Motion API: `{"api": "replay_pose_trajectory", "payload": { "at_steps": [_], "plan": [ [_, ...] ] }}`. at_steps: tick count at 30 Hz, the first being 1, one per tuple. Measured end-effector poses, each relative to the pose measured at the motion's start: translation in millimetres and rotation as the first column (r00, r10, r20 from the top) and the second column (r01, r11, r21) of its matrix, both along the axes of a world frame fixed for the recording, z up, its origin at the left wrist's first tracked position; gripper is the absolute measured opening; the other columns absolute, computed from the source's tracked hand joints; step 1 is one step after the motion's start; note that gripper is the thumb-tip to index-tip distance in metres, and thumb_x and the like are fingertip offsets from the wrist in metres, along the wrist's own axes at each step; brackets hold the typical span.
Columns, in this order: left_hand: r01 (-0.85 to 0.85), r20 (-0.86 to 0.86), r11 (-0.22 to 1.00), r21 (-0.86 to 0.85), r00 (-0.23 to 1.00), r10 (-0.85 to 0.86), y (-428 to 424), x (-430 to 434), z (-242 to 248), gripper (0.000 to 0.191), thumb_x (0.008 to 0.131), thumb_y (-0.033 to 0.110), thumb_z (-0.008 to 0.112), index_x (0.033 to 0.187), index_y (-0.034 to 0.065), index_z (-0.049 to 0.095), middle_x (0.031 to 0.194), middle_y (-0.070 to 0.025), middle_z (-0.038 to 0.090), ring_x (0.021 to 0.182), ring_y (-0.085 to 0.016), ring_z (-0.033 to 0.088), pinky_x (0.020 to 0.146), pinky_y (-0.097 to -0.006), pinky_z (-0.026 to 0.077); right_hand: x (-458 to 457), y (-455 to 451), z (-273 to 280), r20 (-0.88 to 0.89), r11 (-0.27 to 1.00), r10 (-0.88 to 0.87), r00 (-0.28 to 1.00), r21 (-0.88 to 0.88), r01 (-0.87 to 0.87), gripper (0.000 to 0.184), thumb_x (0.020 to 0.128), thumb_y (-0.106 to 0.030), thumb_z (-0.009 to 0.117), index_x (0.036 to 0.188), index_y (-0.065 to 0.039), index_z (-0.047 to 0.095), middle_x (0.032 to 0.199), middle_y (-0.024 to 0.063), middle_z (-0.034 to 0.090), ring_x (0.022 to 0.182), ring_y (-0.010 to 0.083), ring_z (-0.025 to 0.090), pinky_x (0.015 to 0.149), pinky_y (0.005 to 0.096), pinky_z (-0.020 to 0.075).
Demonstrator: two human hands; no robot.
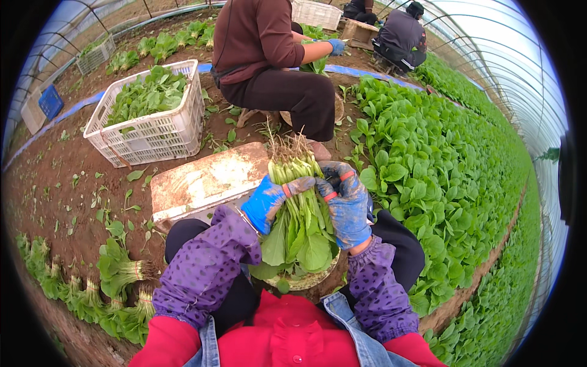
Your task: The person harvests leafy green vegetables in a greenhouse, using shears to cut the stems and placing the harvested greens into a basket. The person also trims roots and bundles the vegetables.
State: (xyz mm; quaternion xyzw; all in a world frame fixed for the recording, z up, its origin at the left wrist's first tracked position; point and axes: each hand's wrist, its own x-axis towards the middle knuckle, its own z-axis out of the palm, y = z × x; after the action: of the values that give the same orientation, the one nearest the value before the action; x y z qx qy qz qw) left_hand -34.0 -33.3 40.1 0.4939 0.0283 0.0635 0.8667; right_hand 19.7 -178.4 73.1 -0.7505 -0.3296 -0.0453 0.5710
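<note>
In front of me a bunch of leafy greens (300, 215) is held roots up, its pale stalks bare and its leaves hanging down. My left hand (273, 202), in a blue glove, grips the stalks from the left with the thumb across them. My right hand (347, 202), in a mud-stained blue glove, holds the bunch's right side with bent fingers. Orange-red bands circle a digit of the left glove and digits of the right. Below the leaves shows the rim of a round, pale container (314, 283), mostly hidden by the bunch.
A dirty white box (211, 176) stands at left, before a white plastic crate (151, 142) of greens. Tied bunches (124, 270) lie on the soil. A co-worker (275, 69) sits ahead; others work beyond. Dense growing greens (426, 183) fill the right side.
</note>
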Motion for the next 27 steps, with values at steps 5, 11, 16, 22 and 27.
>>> {"api": "replay_pose_trajectory", "payload": {
  "at_steps": [5, 11, 16, 22, 27],
  "plan": [
    [-0.055, -0.003, 0.996, 0.066, 0.998, 0.056, -4.8, -1.1, -2.1, 0.032, 0.084, 0.020, 0.064, 0.110, 0.0030, 0.057, 0.097, -0.0043, 0.063, 0.085, -0.012, 0.060, 0.077, -0.0281, 0.050, -4.0, 4.7, -2.5, 0.319, 0.989, -0.087, 0.944, -0.085, 0.120, 0.036, 0.077, 0.000, 0.062, 0.110, -0.013, 0.059, 0.096, 0.0090, 0.056, 0.083, 0.0290, 0.060, 0.068, 0.0343, 0.0494],
    [0.000, -0.076, 0.989, -0.145, 0.997, -0.011, -11.7, -8.0, 26.2, 0.030, 0.083, 0.017, 0.065, 0.109, 0.0040, 0.056, 0.101, -0.0036, 0.062, 0.090, -0.013, 0.059, 0.079, -0.0287, 0.049, -8.6, 6.1, -16.4, 0.114, 0.986, 0.122, 0.986, 0.099, -0.134, 0.043, 0.082, -0.005, 0.060, 0.123, -0.014, 0.054, 0.114, 0.0108, 0.051, 0.096, 0.0268, 0.057, 0.078, 0.0340, 0.0484],
    [-0.158, -0.152, 0.969, -0.188, 0.980, 0.131, -14.4, -2.9, 3.0, 0.044, 0.083, 0.021, 0.066, 0.121, 0.0042, 0.052, 0.112, -0.0048, 0.057, 0.099, -0.015, 0.055, 0.085, -0.0308, 0.047, -6.3, -0.7, -32.3, -0.153, 0.895, 0.420, 0.894, -0.090, -0.436, 0.080, 0.082, -0.021, 0.066, 0.144, -0.012, 0.016, 0.147, 0.0107, 0.021, 0.134, 0.0249, 0.023, 0.106, 0.0356, 0.0235],
    [-0.193, -0.069, 0.975, 0.106, 0.977, 0.201, -16.6, 2.8, -16.1, 0.046, 0.083, 0.014, 0.065, 0.124, 0.0031, 0.048, 0.116, -0.0049, 0.055, 0.103, -0.013, 0.053, 0.089, -0.0302, 0.045, -14.9, -2.7, -36.2, -0.308, 0.912, 0.360, 0.880, -0.083, -0.402, 0.081, 0.077, -0.020, 0.070, 0.140, -0.008, 0.021, 0.134, 0.0141, 0.039, 0.125, 0.0223, 0.037, 0.102, 0.0329, 0.0299],
    [0.019, 0.002, 0.991, 0.130, 1.000, -0.020, -19.0, -2.1, 20.8, 0.052, 0.082, 0.012, 0.066, 0.127, 0.0014, 0.044, 0.123, -0.0116, 0.052, 0.108, -0.018, 0.053, 0.091, -0.0317, 0.044, -9.4, -9.9, -48.4, -0.286, 0.923, 0.384, 0.878, 0.093, -0.374, 0.067, 0.075, -0.009, 0.071, 0.131, -0.006, 0.035, 0.121, 0.0052, 0.048, 0.115, 0.0156, 0.042, 0.098, 0.0302, 0.0335]
  ]
}}
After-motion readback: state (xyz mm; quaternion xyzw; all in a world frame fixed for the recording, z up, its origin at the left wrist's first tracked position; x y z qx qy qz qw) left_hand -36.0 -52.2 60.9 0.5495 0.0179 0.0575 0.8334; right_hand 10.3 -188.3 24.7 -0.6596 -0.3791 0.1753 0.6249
